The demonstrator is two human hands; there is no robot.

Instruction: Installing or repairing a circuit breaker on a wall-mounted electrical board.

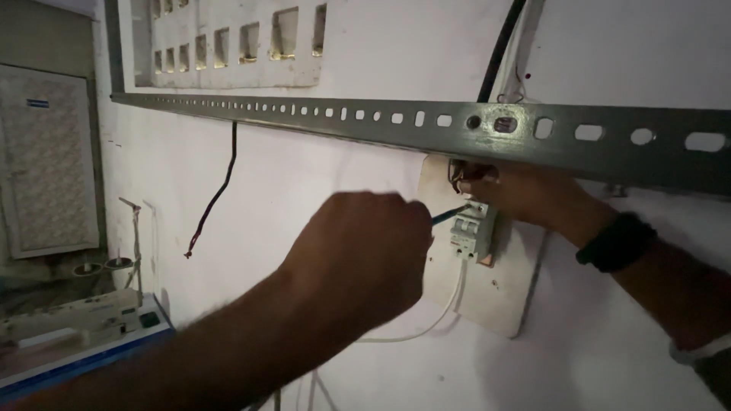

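left hand (358,255) fisted around a blue-shafted screwdriver (449,215), tip at the white breaker (472,232) on the wall board (under slotted rail (533,137)); right hand (525,194) grips wires (459,176) above it, probably steadying them.

White breaker (472,234), grey slotted rail (426,125), black wristband (617,242)

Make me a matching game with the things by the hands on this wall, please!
Things:
1. circuit breaker
2. slotted metal rail
3. wristband
4. dangling wire

Descriptions:
A. black, on the right arm
B. hangs loose down the wall, at the left
C. grey, runs across above the hands
D. white, on the board, with a white cable below

Pairs: 1-D, 2-C, 3-A, 4-B
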